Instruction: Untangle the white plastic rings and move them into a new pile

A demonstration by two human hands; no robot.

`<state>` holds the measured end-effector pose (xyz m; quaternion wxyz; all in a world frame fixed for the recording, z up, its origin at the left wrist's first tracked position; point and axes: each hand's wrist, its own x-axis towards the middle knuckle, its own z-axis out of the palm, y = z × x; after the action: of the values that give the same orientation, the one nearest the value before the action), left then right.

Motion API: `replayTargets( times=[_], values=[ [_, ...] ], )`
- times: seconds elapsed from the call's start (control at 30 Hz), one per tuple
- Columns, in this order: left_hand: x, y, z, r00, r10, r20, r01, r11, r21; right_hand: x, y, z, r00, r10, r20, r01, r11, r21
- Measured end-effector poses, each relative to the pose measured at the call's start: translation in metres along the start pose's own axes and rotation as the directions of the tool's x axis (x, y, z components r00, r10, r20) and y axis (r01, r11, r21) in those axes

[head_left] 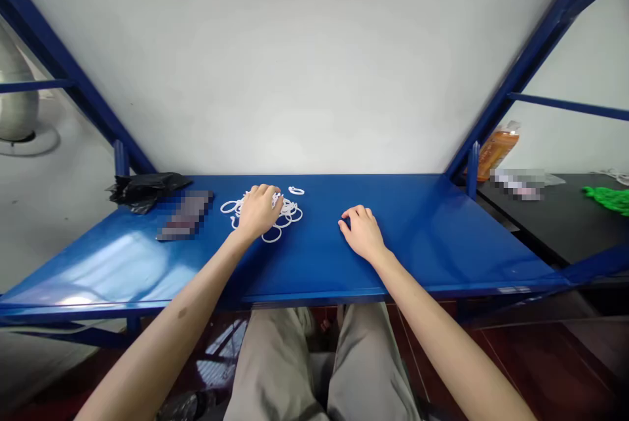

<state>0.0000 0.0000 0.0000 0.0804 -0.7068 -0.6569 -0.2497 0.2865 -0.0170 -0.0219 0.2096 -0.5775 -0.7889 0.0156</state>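
A heap of several white plastic rings (pixel 287 213) lies on the blue metal table (pixel 432 237), left of the middle. My left hand (pixel 258 210) rests on top of this heap with its fingers curled down over the rings; what they grip, if anything, is hidden. One ring (pixel 295 190) lies apart just behind the heap. My right hand (pixel 362 231) lies palm down on the bare table to the right of the heap, fingers bent and slightly apart, holding nothing.
A crumpled black bag (pixel 145 188) and a dark flat object (pixel 185 215) sit at the table's left. Blue frame posts (pixel 473 162) rise at both back corners. To the right, a black table (pixel 555 218) carries an orange bottle (pixel 497 149) and green mesh (pixel 609 197).
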Motion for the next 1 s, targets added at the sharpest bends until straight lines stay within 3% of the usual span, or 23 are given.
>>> replayTargets(
  times=[0.2, 0.33, 0.43, 0.57, 0.7, 0.9, 1.0],
  values=[
    [-0.002, -0.005, 0.012, 0.946, -0.151, 0.288, 0.117, 0.985, 0.130, 0.000, 0.000, 0.000, 1.000, -0.004, 0.005, 0.004, 1.000, -0.003],
    [0.004, -0.007, 0.017, 0.929, -0.138, 0.345, 0.097, 0.986, 0.134, 0.000, -0.001, 0.000, 1.000, 0.003, 0.009, -0.003, 1.000, -0.004],
    [0.008, -0.005, 0.023, 0.945, -0.097, 0.313, 0.069, 0.993, 0.101, 0.000, -0.001, -0.001, 1.000, -0.001, 0.005, 0.001, 1.000, -0.005],
    [0.012, -0.002, 0.028, 0.987, -0.056, 0.151, 0.054, 0.998, 0.015, 0.000, -0.001, -0.001, 1.000, -0.011, 0.004, 0.011, 1.000, -0.002],
    [0.017, -0.007, 0.026, 0.998, -0.065, 0.022, 0.065, 0.998, -0.005, -0.001, -0.001, 0.000, 1.000, -0.027, -0.003, 0.027, 1.000, -0.009],
    [0.028, -0.037, 0.012, 0.991, -0.110, -0.081, 0.099, 0.987, -0.128, -0.001, -0.004, -0.003, 0.999, -0.041, 0.024, 0.042, 0.999, -0.027],
    [0.033, -0.061, 0.007, 0.988, -0.148, -0.038, 0.144, 0.985, -0.092, 0.004, -0.011, -0.003, 0.995, -0.087, 0.047, 0.085, 0.996, 0.035]
  ],
)
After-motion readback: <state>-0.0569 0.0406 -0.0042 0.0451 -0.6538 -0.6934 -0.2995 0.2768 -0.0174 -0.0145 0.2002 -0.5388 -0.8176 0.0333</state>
